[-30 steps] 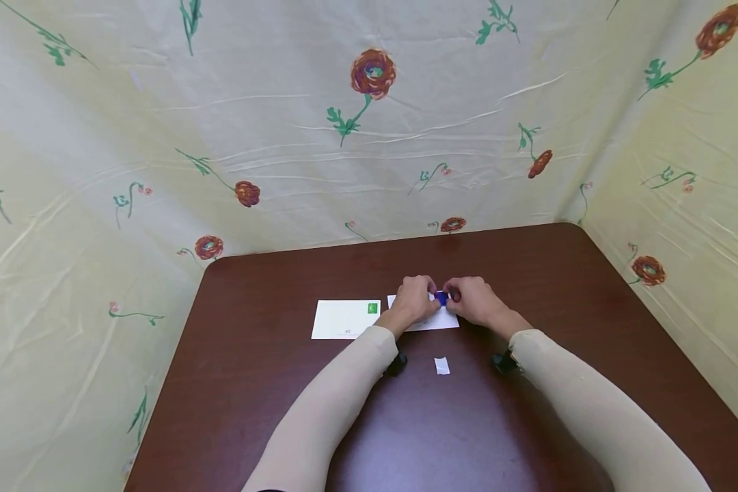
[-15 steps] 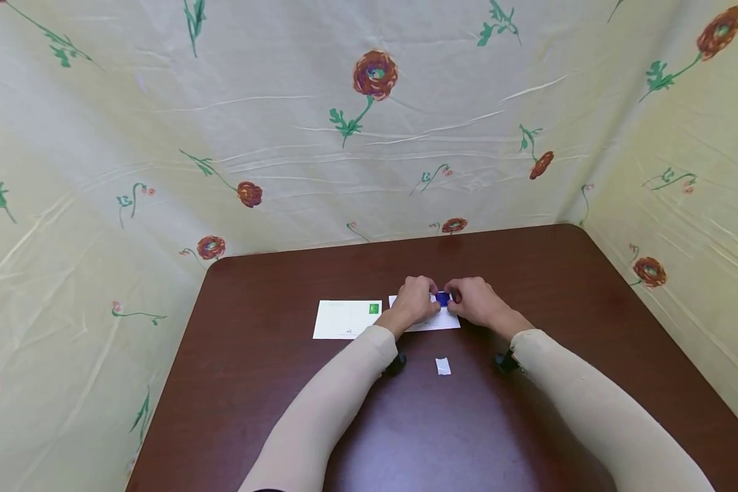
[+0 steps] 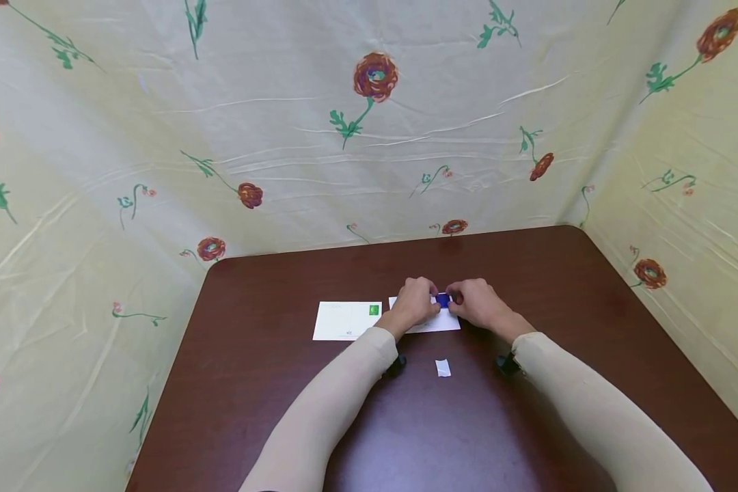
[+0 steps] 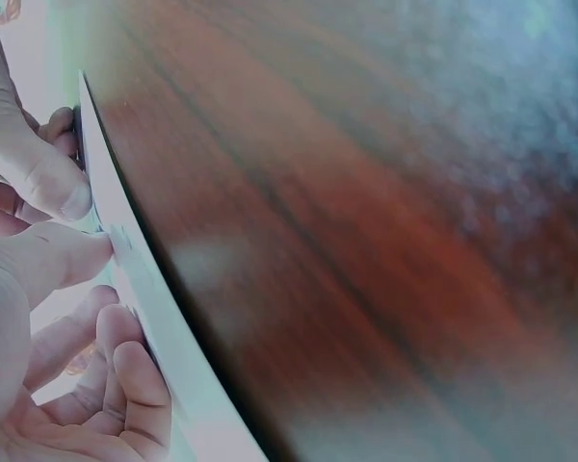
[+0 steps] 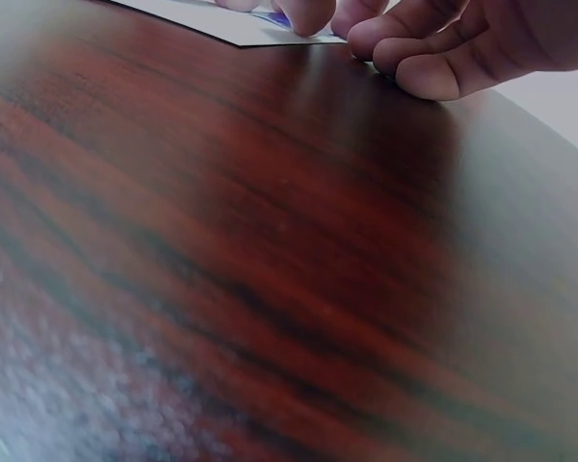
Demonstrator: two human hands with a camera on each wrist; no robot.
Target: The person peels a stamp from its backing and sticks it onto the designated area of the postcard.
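Observation:
Two white postcards lie side by side on the brown table. On the right postcard [image 3: 433, 324], a small blue stamp [image 3: 443, 301] lies flat near its upper right corner. My left hand [image 3: 413, 301] holds the stamp's left side between thumb and index finger, covering much of the card. From the right, the thumb and index finger of my right hand [image 3: 475, 301] hold its other side. In the left wrist view both thumbs come close together over the card's near edge, and the other fingers of my left hand are curled. A sliver of blue shows under the fingertips in the right wrist view.
To the left lies the other postcard [image 3: 344, 321], bearing a green stamp [image 3: 374, 310] in its upper right corner. A small white piece of paper [image 3: 443, 368] is on the table [image 3: 430, 424] between my forearms. A flower-patterned sheet [image 3: 283, 109] hangs behind and around the table.
The blue stamp, slightly bent and partly covered a second ago, now shows as a flatter rectangle. My right fingers have shifted very slightly to the right; otherwise both hands stay in place.

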